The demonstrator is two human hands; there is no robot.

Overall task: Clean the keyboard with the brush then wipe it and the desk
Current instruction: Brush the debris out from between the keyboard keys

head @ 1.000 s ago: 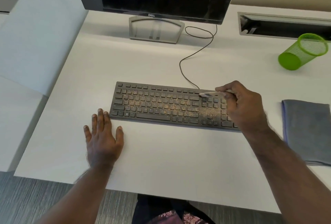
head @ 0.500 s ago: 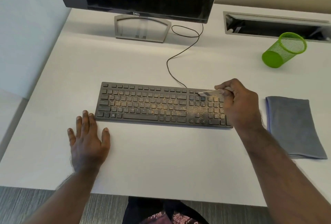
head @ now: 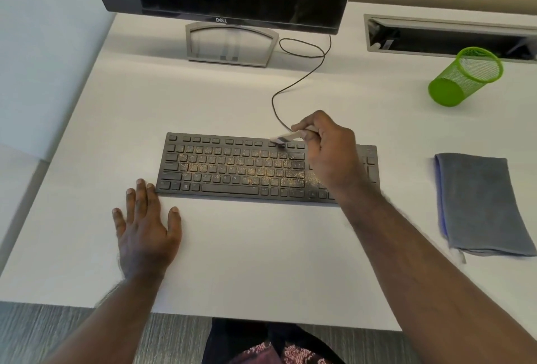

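Two hands are working at one white desk point(head: 247, 262): the left hand point(head: 145, 227) is lying flat, fingers spread, fingertips touching the near left corner of one crumb-strewn keyboard point(head: 232, 169). The right hand point(head: 328, 148) is pinching one small brush point(head: 283, 138) over the top key row, covering the keyboard's right part. One folded cloth point(head: 479, 203) is lying right, near the frame's edge; one green cup point(head: 465, 75) is tipped over beyond.

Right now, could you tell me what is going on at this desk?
A person is brushing a dusty keyboard. The right hand pinches a small brush with its tip at the top key rows, while the left hand lies flat on the desk by the keyboard's near-left corner. Yellowish crumbs cover the middle keys. A grey cloth lies untouched to the right.
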